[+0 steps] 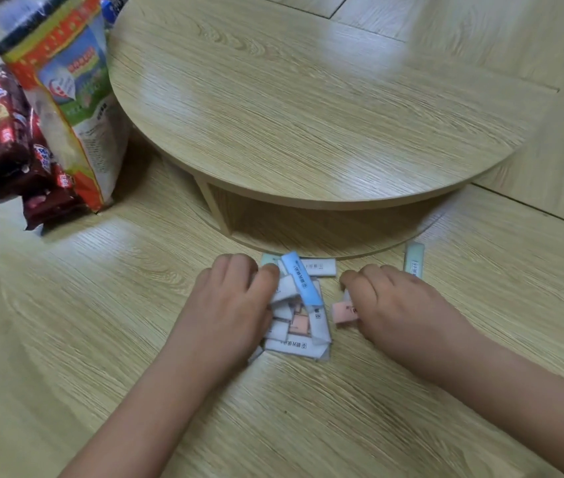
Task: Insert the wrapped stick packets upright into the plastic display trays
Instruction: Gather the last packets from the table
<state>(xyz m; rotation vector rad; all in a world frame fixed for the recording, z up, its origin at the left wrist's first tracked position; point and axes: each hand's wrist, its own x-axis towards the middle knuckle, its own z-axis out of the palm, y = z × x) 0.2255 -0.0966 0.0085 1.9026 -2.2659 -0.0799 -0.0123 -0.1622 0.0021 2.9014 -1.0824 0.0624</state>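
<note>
Head view: packets on the floor, no tray in sight

Head camera shows the pile (299, 327) of packets lying flat on the floor (101, 305), just before the low round table (308, 98) and between both hands. The left hand (229, 298) curls its fingers over the left edge of the pile and grips it. The right hand (391, 301), a little apart, pinches a pink packet (342, 312) beside the pile. No tray is visible. Some bags (49, 115) stand at far left.

To do this step well, I think it is better to take one packet at a time, hold it near one end, and turn it vertical before it goes to a slot.

For now all packets lie flat. The blue packet (303, 281) on top has a diagonal long axis, from far-left to near-right. The pink packet lies left to right, its free end toward the pile. A green packet (414, 258) at right points away from the person.
</note>
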